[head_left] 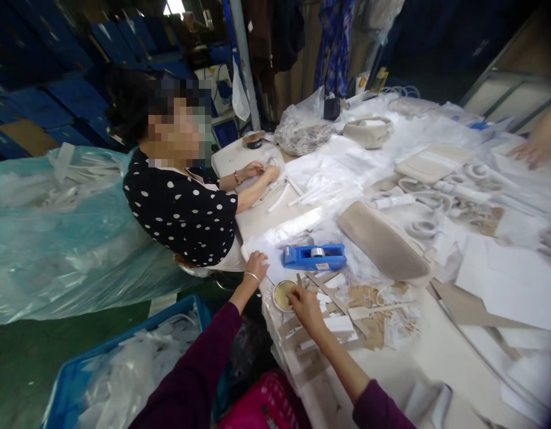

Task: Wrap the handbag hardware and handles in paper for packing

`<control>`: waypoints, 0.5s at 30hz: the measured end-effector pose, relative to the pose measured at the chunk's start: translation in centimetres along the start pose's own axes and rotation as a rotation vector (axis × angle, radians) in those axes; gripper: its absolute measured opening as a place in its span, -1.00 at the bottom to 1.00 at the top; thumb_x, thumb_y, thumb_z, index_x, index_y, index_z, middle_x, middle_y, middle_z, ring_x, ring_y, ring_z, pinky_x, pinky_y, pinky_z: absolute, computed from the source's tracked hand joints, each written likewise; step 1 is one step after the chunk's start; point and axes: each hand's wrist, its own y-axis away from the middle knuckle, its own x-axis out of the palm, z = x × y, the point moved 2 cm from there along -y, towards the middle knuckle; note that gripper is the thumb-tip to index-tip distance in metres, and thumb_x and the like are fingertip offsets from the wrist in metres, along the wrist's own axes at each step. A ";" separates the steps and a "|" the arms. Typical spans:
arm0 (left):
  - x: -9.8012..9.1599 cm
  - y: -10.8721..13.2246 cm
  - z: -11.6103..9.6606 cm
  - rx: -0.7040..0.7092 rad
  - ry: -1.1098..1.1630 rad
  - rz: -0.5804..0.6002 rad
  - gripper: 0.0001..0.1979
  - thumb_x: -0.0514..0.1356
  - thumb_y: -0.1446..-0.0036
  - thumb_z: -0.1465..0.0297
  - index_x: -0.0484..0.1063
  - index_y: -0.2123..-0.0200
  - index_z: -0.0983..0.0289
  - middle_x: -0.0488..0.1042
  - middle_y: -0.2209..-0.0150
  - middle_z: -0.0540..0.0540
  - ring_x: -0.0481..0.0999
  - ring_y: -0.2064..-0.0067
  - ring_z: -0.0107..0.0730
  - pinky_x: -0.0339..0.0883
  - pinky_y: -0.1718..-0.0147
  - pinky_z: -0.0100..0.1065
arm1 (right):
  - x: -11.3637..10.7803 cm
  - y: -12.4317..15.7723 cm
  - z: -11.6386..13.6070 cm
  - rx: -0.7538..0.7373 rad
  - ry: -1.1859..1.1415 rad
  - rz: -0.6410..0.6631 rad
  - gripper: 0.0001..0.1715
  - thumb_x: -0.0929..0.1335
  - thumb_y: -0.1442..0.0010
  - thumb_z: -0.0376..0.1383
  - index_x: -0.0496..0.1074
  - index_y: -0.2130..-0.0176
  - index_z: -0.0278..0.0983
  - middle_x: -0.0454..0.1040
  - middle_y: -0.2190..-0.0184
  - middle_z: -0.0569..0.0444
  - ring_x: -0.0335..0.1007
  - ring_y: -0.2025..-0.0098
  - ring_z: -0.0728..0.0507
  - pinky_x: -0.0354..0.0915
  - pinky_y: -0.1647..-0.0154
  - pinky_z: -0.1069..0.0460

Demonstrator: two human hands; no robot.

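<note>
My left hand [256, 266] lies near the table's edge, its fingers loosely apart over a thin white sheet [275, 271]. My right hand [307, 307] is over a round, shallow tin [275, 302] with something yellowish inside. Its fingertips are pinched together at the tin; whatever is between them is too small to make out. A blue tape dispenser [297, 257] stands just beyond both hands. Beside my right hand lie cut strips of white and brown card [340, 328] and tan paper pieces with strings [376, 328]. Behind the dispenser rests a beige bag [382, 238].
To the left a co-worker [181, 208] in a dotted top handles small pieces at the table. Another person's hand [537, 146] reaches in at far right. A blue crate [69, 375] of plastic wrap stands below on the left, near a pink bag [266, 405]. White sheets [503, 286] cover the right side.
</note>
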 end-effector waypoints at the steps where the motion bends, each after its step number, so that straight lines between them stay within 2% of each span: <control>1: 0.1 -0.1 -0.3 0.062 -0.023 0.036 -0.84 0.23 0.00 0.46 0.40 0.28 0.26 0.38 0.20 0.10 0.33 0.05 -0.26 0.21 0.00 -0.23 | 0.2 -0.5 0.0 0.010 -0.015 0.008 -0.84 0.25 -0.08 -0.34 0.37 0.49 -0.24 0.45 0.57 0.10 0.36 0.47 -0.09 0.14 0.38 0.06; 5: 0.2 0.1 -1.2 0.254 -0.142 0.161 -0.78 0.26 0.02 0.44 0.37 0.24 0.27 0.34 0.16 0.15 0.26 0.02 -0.14 0.17 0.00 -0.15 | 0.6 -1.8 -0.2 0.023 -0.072 0.018 -0.84 0.24 -0.08 -0.35 0.36 0.49 -0.25 0.42 0.60 0.13 0.34 0.51 -0.08 0.14 0.42 0.07; 10: 0.7 -0.9 -1.3 0.355 -0.287 0.269 -0.88 0.07 -0.11 0.52 0.38 0.29 0.32 0.36 0.22 0.24 0.32 0.10 -0.13 0.20 0.05 -0.14 | 0.2 -3.3 -1.0 -0.002 -0.047 -0.058 -0.83 0.23 -0.09 -0.35 0.37 0.47 -0.26 0.43 0.55 0.10 0.35 0.45 -0.10 0.18 0.35 0.05; 12: 0.9 -1.4 -1.2 0.352 -0.283 0.288 -0.81 0.00 -0.12 0.58 0.39 0.32 0.32 0.38 0.27 0.24 0.35 0.13 -0.15 0.21 0.06 -0.15 | -0.5 -4.1 -0.7 -0.042 -0.006 -0.145 -0.81 0.21 -0.11 -0.37 0.40 0.36 -0.28 0.46 0.44 0.04 0.36 0.36 -0.13 0.21 0.27 0.02; 15: 1.3 -2.0 -1.2 0.346 -0.278 0.308 -0.76 -0.03 -0.11 0.62 0.41 0.30 0.34 0.40 0.27 0.26 0.37 0.14 -0.16 0.21 0.06 -0.15 | -2.0 -5.9 0.6 -0.168 0.122 -0.274 -0.60 0.20 -0.09 -0.43 0.33 0.05 -0.34 0.42 0.18 -0.10 0.32 0.15 -0.20 0.20 0.09 -0.05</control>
